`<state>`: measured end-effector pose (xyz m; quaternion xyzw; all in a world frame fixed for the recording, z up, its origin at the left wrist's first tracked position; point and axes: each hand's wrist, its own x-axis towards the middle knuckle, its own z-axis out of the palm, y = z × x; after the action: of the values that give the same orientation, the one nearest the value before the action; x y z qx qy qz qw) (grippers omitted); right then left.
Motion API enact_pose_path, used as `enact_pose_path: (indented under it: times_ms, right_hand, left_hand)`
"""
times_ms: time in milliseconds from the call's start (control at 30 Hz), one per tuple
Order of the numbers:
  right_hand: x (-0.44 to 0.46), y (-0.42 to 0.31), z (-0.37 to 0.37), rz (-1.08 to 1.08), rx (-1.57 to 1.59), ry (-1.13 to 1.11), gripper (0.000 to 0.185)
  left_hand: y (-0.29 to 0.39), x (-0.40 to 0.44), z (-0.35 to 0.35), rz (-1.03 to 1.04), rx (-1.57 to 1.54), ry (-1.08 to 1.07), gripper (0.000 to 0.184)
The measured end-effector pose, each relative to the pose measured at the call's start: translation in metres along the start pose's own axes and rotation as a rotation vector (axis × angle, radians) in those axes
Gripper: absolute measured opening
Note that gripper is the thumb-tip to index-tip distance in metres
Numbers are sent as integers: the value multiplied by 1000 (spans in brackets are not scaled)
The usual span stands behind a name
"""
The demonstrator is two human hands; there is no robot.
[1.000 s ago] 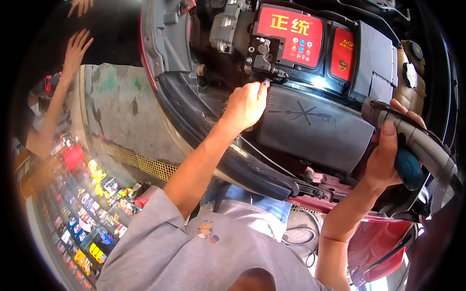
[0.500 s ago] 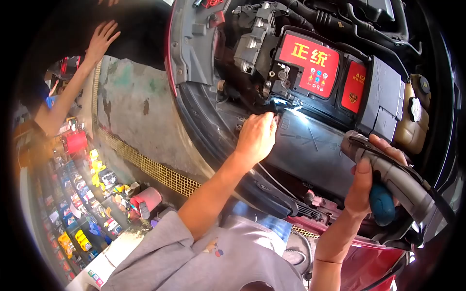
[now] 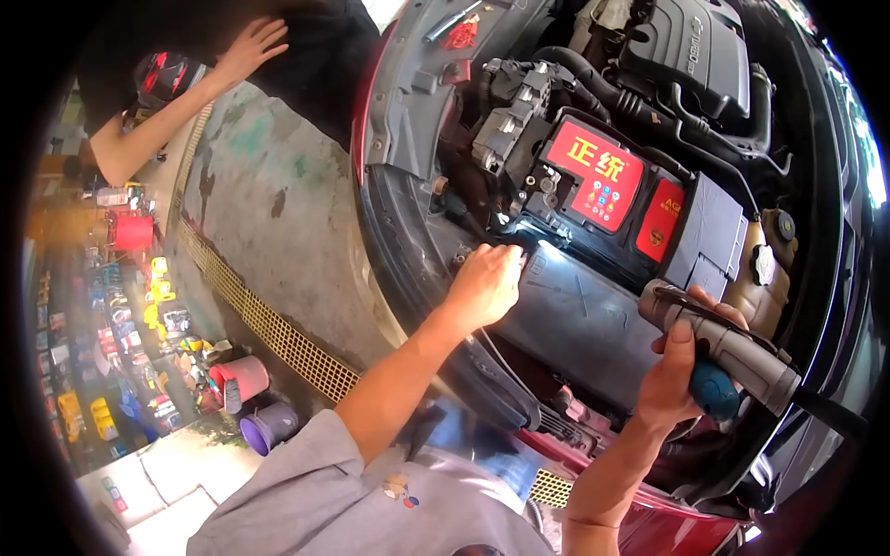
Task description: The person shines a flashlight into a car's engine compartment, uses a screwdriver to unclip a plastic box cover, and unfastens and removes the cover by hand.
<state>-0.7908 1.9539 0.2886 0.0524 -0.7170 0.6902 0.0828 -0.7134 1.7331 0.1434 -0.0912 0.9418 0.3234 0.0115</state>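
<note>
In the engine bay sits a battery with a red label [image 3: 598, 173] bearing yellow characters. My left hand [image 3: 486, 285] is closed at the left end of the black cover [image 3: 579, 310], below the battery terminal [image 3: 547, 185]; what its fingers hold is hidden. My right hand [image 3: 675, 371] is wrapped round a grey cylindrical tool [image 3: 718, 341] with a teal part [image 3: 714, 389], at the right side of the cover. Bright light falls on the cover's edge near my left fingers.
A co-worker's arm [image 3: 171, 116] reaches in at the upper left. A red bucket [image 3: 243, 378] and a purple bucket [image 3: 269, 428] stand on the floor, near many small items. The engine cover [image 3: 691, 56] and coolant tank [image 3: 765, 269] lie beyond the battery.
The view has shifted, showing more of the engine and the buckets. My left hand stays near the terminal. My right hand still holds the tool, and the light has moved left toward the terminal.
</note>
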Motion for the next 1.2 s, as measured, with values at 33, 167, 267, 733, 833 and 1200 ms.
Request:
enact_pose_path:
  times_ms: [33,167,267,733,833,1200]
  right_hand:
    - [-1,0,0,6,9,-4,47]
    - [-4,-11,1,72,12,-29,45]
    - [-3,-11,5,48,83,-53,42]
    - [-3,-10,10,19,89,-75,49]
    - [-5,-9,12,32,101,-81,52]
    - [-13,1,23,178,105,-72,62]
  left_hand:
    - [-1,2,-1,9,3,7,19]
    - [-5,-4,7,55,-47,87,27]
    - [-2,-4,0,78,-126,103,32]
    - [15,4,-21,-83,-153,4,37]
    - [16,4,-25,-54,-125,-1,34]
    - [5,20,-40,112,161,-140,19]
